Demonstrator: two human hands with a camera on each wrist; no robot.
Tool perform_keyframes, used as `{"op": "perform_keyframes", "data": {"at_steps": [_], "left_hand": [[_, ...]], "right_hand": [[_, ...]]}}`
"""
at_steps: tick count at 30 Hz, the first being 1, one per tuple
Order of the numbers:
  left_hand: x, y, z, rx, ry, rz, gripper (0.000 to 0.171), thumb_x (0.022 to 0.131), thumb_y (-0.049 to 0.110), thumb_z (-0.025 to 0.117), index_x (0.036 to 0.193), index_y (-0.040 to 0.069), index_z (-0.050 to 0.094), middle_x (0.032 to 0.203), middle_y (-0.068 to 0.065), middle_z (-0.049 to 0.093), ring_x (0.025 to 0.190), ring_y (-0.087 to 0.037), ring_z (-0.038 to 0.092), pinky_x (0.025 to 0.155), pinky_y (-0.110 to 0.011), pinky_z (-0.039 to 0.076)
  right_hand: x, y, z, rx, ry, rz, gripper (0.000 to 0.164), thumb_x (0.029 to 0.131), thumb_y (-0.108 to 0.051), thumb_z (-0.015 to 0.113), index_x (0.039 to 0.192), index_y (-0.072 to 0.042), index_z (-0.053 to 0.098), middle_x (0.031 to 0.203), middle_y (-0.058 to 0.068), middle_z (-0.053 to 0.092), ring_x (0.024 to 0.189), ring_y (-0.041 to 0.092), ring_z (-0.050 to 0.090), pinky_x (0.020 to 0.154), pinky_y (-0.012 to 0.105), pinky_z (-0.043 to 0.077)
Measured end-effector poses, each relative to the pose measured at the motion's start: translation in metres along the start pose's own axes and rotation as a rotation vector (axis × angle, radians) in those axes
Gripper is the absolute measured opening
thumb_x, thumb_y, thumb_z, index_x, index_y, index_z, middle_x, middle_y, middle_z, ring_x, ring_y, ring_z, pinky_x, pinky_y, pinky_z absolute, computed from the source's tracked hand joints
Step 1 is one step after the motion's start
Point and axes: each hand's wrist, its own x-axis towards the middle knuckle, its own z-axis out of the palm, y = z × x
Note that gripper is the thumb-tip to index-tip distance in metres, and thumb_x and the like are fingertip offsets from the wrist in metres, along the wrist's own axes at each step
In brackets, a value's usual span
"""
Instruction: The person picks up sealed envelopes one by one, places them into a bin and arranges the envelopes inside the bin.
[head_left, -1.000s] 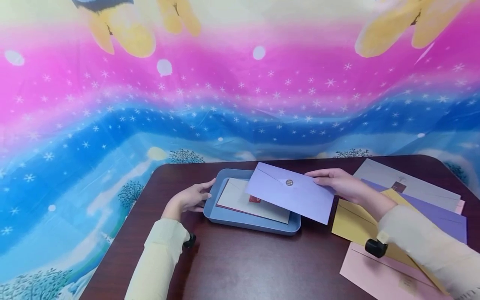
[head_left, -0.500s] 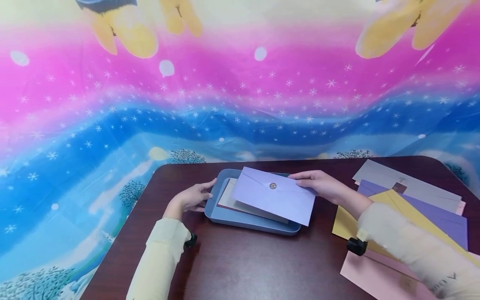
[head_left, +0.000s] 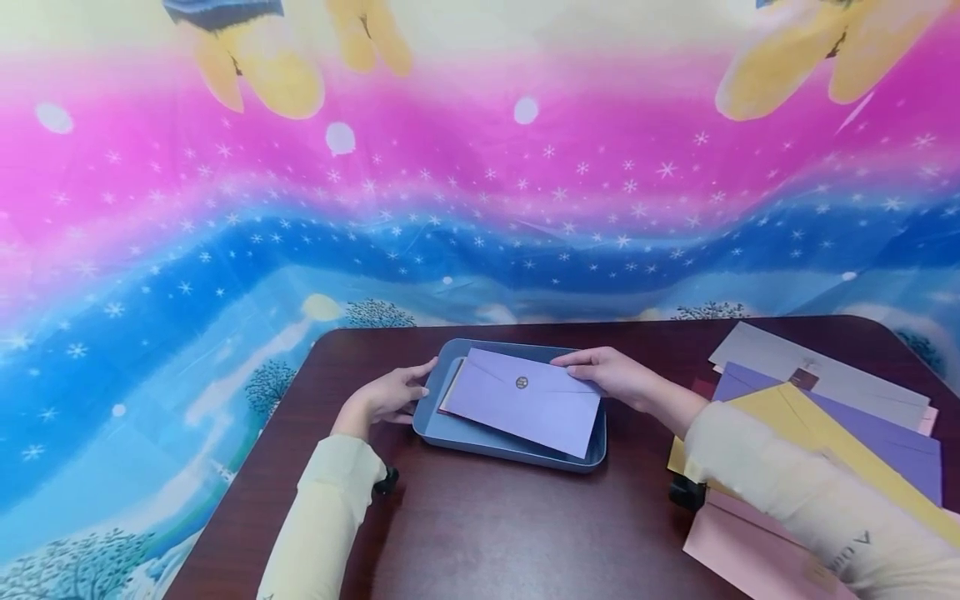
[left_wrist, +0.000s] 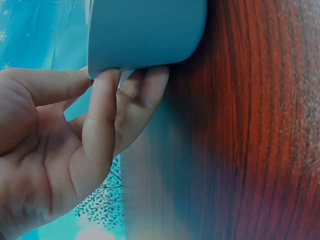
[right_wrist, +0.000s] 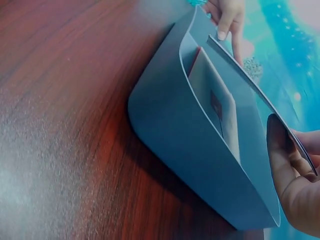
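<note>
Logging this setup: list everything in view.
Table: one, dark brown, foreground
Backdrop: one, multicoloured, behind table
Tray: one, greyish blue, on table
Pale envelope: one, whitish, in tray
Red edge: one, red, along pale envelope
Lilac envelope: one, lilac, held over tray
Purple envelope: one, purple, table's right
Yellow envelope: one, yellow, over purple envelope
Grey envelope: one, grey, beyond purple envelope
Pink envelope: one, pink, right front
Pink edge: one, pink, under grey envelope
Red corner: one, dark red, beside purple envelope
Wrist devices: two, black, at wrists
Sleeves: two, cream, on arms
Left hand: one, bare, at tray's left end
Right hand: one, bare, pinching lilac envelope
</note>
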Motion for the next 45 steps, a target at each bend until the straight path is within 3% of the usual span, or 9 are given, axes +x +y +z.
{"op": "perform_keyframes", "data": {"at_steps": [9, 14, 18, 26, 39, 45], "left_hand": [[0.002, 0.002, 0.003, 0.011, -0.004, -0.004, 0.064, 0.11, 0.01, 0.046, 0.165, 0.031, 0.02, 0.145, -0.02, 0.055, 0.107, -0.025, 0.068, 0.083, -0.039, 0.056], [0.002, 0.002, 0.004, 0.011, -0.007, -0.002, 0.064, 0.11, 0.01, 0.047, 0.165, 0.03, 0.02, 0.147, -0.02, 0.053, 0.106, -0.025, 0.068, 0.083, -0.039, 0.056], [0.003, 0.002, 0.004, 0.005, -0.006, -0.004, 0.064, 0.11, 0.01, 0.046, 0.165, 0.031, 0.02, 0.148, -0.021, 0.052, 0.107, -0.025, 0.068, 0.082, -0.038, 0.056], [0.004, 0.003, 0.006, 0.012, 0.006, -0.006, 0.063, 0.11, 0.01, 0.046, 0.165, 0.031, 0.021, 0.145, -0.02, 0.055, 0.103, -0.024, 0.069, 0.079, -0.037, 0.056], [0.004, 0.0, 0.005, 0.013, 0.008, -0.011, 0.064, 0.11, 0.012, 0.048, 0.165, 0.033, 0.022, 0.149, -0.02, 0.051, 0.106, -0.024, 0.068, 0.081, -0.038, 0.056], [0.001, -0.001, 0.003, 0.007, 0.022, -0.022, 0.065, 0.11, 0.012, 0.049, 0.165, 0.033, 0.022, 0.149, -0.021, 0.051, 0.109, -0.026, 0.067, 0.085, -0.04, 0.056]], "right_hand": [[0.003, 0.002, 0.004, -0.036, 0.018, 0.037, 0.04, 0.11, -0.008, 0.046, 0.148, 0.001, 0.053, 0.142, 0.025, 0.057, 0.104, 0.024, 0.068, 0.087, 0.036, 0.056], [0.001, 0.001, 0.002, -0.086, 0.041, 0.021, 0.042, 0.108, -0.011, 0.049, 0.148, 0.001, 0.053, 0.148, 0.026, 0.05, 0.124, 0.035, 0.059, 0.103, 0.05, 0.047], [-0.002, -0.001, 0.001, -0.123, 0.082, -0.042, 0.041, 0.107, -0.011, 0.052, 0.146, 0.001, 0.054, 0.145, 0.024, 0.054, 0.135, 0.04, 0.049, 0.111, 0.058, 0.037], [-0.005, -0.004, -0.002, -0.106, 0.181, -0.154, 0.034, 0.107, -0.008, 0.052, 0.136, 0.006, 0.06, 0.138, 0.022, 0.059, 0.133, 0.04, 0.051, 0.11, 0.056, 0.039], [-0.02, -0.016, -0.02, -0.034, 0.134, -0.175, 0.034, 0.106, -0.007, 0.054, 0.136, 0.009, 0.058, 0.137, 0.03, 0.058, 0.132, 0.043, 0.052, 0.11, 0.048, 0.041], [-0.035, -0.03, -0.029, -0.047, 0.118, -0.218, 0.036, 0.106, -0.01, 0.056, 0.136, 0.01, 0.057, 0.134, 0.025, 0.061, 0.129, 0.045, 0.054, 0.107, 0.045, 0.045]]}}
